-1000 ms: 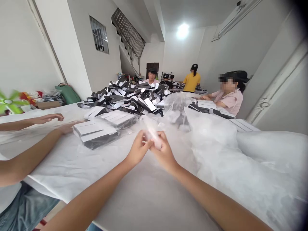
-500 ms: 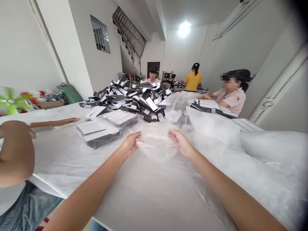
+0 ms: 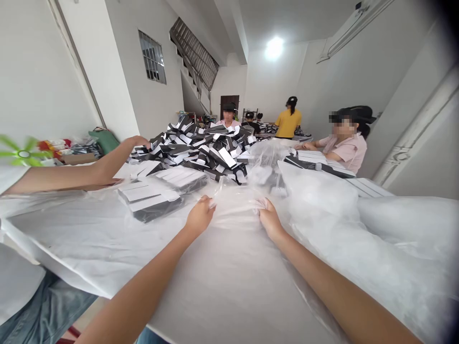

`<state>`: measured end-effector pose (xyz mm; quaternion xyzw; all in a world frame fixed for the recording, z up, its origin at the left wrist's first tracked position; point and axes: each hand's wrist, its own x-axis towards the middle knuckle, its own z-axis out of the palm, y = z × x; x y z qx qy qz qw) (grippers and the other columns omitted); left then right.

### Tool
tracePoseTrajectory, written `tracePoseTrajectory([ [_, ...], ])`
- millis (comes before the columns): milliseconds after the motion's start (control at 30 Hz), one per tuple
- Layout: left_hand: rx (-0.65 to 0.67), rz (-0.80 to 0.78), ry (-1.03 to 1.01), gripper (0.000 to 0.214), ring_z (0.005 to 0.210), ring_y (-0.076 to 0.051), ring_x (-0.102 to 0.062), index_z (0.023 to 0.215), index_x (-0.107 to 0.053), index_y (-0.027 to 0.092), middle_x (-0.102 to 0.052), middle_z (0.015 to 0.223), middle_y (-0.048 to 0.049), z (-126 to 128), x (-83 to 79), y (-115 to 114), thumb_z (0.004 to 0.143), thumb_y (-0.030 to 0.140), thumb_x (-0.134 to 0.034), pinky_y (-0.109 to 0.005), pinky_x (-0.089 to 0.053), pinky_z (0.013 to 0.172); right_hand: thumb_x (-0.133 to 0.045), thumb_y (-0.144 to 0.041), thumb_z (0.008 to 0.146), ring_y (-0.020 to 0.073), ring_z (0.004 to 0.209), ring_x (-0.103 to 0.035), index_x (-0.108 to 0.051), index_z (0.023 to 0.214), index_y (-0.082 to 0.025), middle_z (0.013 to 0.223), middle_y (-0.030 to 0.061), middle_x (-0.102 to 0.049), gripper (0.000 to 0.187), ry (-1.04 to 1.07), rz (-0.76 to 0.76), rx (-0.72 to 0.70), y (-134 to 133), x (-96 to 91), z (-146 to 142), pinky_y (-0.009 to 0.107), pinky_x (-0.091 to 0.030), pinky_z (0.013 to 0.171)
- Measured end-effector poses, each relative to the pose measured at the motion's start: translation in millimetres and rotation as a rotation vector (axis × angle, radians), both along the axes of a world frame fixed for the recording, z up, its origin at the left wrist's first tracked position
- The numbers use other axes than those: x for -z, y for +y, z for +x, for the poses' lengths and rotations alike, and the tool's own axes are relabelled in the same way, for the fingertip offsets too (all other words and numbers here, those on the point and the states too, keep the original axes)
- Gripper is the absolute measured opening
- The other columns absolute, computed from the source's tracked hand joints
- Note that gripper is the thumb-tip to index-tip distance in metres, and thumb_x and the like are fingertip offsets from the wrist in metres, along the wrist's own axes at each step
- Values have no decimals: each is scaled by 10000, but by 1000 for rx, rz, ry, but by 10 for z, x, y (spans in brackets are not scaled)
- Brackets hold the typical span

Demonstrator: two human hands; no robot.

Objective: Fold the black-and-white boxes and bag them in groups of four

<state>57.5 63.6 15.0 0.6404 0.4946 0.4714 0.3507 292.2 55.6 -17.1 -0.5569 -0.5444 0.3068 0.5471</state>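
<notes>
A clear plastic bag (image 3: 234,210) is stretched flat between my two hands over the white table (image 3: 222,286). My left hand (image 3: 200,217) pinches its left edge with the fingers closed. My right hand (image 3: 268,220) grips the right edge, fingers curled on the film. Just beyond the bag lie bagged stacks of black and white boxes (image 3: 150,200), and behind them rises a big heap of loose black and white boxes (image 3: 201,148).
A co-worker's arm (image 3: 71,172) at my left reaches toward the heap. A mound of crumpled clear plastic bags (image 3: 358,224) covers the table's right side. Another person in pink (image 3: 344,148) sits at the far right; others work further back.
My hands moved apart from a tight pinch on a bunched bag and spread it wide and flat. The co-worker's arm rose and stretched out to the heap of boxes.
</notes>
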Motion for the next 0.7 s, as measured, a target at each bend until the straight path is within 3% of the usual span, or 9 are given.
tracePoseTrajectory([
  [167, 67, -177, -186, 362, 423, -127, -387, 629, -378, 233, -309, 504, 58, 17, -48, 52, 861, 504, -436, -273, -333, 483, -623, -310, 700, 241, 1007, -634, -651, 1063, -243, 1094, 36, -694, 370, -144, -51, -187, -54, 25, 16, 349, -478, 885],
  [233, 124, -214, -238, 373, 392, -94, -296, 644, -355, 233, -276, 513, 76, -7, -87, 44, 831, 534, -472, -251, -282, 435, -664, -291, 665, 249, 991, -625, -667, 1004, -249, 1055, 32, -697, 341, -222, -58, -184, -29, 48, 70, 370, -462, 900],
  [333, 195, -204, -202, 371, 431, -81, -318, 625, -401, 221, -362, 535, 71, -28, -71, 38, 668, 403, -721, -231, -254, 432, -597, -228, 663, 261, 1040, -597, -665, 933, -242, 1027, 52, -693, 278, -209, -57, -92, 54, 86, 189, 377, -449, 921],
  [433, 185, -150, -137, 344, 485, -88, -367, 570, -436, 211, -434, 541, 67, -13, 63, 89, 557, 193, -780, -224, -277, 469, -533, -260, 701, 244, 952, -635, -648, 993, -240, 955, 52, -702, 314, -127, -97, -133, 100, 90, 324, 359, -500, 839],
  [567, 159, -176, -162, 267, 438, -97, -372, 591, -472, 214, -426, 467, 74, -68, 240, 243, 637, 226, -734, -235, -293, 474, -461, -444, 786, 232, 876, -665, -631, 1015, -240, 897, 60, -697, 351, 89, -93, -237, 84, 63, 481, 376, -536, 807],
  [700, 154, -177, -257, 138, 573, -145, -542, 773, -594, 195, -588, 603, 23, -233, 273, 416, 692, 266, -679, -256, -406, 580, -431, -468, 775, 226, 842, -655, -583, 953, -246, 849, 68, -663, 322, 193, -21, -40, 117, 84, 509, 399, -540, 801],
])
